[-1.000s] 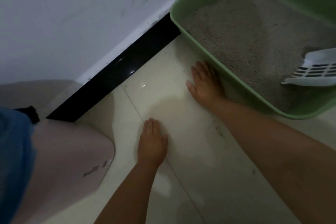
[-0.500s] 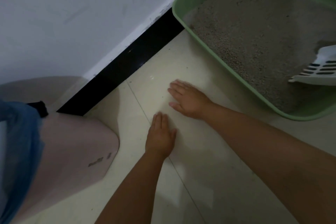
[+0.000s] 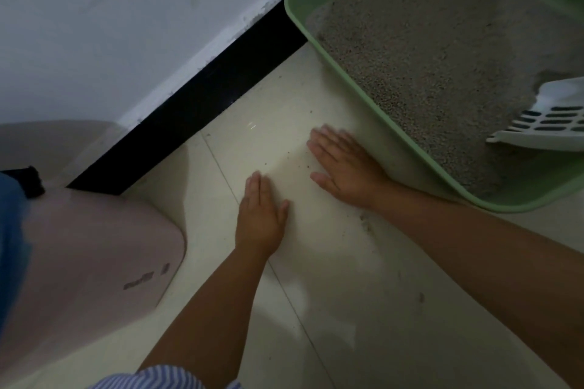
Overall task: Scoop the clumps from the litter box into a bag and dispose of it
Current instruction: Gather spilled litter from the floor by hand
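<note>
Both hands are laid palm-down on the pale floor (image 3: 363, 309), fingers straight and together, nothing held; the left hand (image 3: 262, 215) is placed near the middle of the view, the right hand (image 3: 344, 167) just beside the near-left wall of the litter box (image 3: 407, 148). The green litter box is set at the far right, close to the black skirting board (image 3: 196, 110); grey litter (image 3: 436, 50) fills it, and a white slotted scoop (image 3: 550, 123) is lying in its right part, untouched. No bag is shown, and no clump can be made out with certainty. Loose grains (image 3: 303, 164) are scattered on the tile between and around the hands.

Risks, as judged: grains may be spread wider rather than gathered if they are swept with flat palms; some may be pushed into the tile joint (image 3: 227, 177) or against the skirting board; the box may be nudged by the right wrist, so that more litter is spilled over the rim; bare palms may be soiled; with no bag at hand, whatever is gathered cannot yet be disposed of.
</note>
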Demonstrator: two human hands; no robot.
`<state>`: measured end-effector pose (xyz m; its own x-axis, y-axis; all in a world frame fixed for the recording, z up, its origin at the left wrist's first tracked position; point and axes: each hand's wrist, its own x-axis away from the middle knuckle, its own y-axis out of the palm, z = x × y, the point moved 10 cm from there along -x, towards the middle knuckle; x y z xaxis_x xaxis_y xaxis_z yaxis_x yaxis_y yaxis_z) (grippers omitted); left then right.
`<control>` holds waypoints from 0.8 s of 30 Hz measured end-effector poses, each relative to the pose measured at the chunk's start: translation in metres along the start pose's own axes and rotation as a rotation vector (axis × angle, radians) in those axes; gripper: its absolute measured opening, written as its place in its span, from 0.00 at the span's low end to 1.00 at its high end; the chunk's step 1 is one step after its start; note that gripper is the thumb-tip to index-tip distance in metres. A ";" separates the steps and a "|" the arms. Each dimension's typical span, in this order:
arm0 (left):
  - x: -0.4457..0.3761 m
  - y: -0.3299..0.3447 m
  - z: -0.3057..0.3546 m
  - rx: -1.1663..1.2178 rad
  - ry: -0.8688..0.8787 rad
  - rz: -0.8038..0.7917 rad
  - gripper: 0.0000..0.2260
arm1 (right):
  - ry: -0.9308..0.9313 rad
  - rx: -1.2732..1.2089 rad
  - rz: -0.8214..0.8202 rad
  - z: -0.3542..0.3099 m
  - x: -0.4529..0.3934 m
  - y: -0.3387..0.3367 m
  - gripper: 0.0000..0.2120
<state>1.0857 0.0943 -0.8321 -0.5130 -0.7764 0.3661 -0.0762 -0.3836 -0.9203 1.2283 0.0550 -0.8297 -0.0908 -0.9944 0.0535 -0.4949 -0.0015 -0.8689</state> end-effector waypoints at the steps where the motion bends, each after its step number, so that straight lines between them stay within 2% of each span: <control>1: -0.007 -0.003 0.000 0.002 0.003 0.017 0.30 | 0.069 -0.019 0.079 0.009 0.000 -0.008 0.36; 4: -0.031 -0.009 -0.001 0.004 -0.006 0.046 0.35 | 0.228 -0.089 0.180 0.030 0.001 -0.015 0.35; 8: -0.061 -0.012 0.002 -0.004 0.019 0.088 0.36 | 0.272 -0.119 0.205 0.032 -0.001 -0.014 0.34; 14: -0.087 -0.015 0.034 -0.027 0.152 0.093 0.34 | 0.346 -0.214 0.305 0.041 0.001 -0.017 0.29; 18: -0.103 -0.017 0.061 -0.064 0.274 0.097 0.32 | 0.360 -0.276 0.385 0.045 0.006 -0.028 0.28; 24: -0.091 -0.009 0.099 -0.092 0.557 0.080 0.32 | 0.355 -0.382 0.380 0.050 0.005 -0.028 0.28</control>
<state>1.2176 0.1195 -0.8437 -0.8917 -0.4106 0.1902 -0.0802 -0.2704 -0.9594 1.2846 0.0452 -0.8294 -0.5688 -0.8224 -0.0069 -0.6387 0.4470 -0.6262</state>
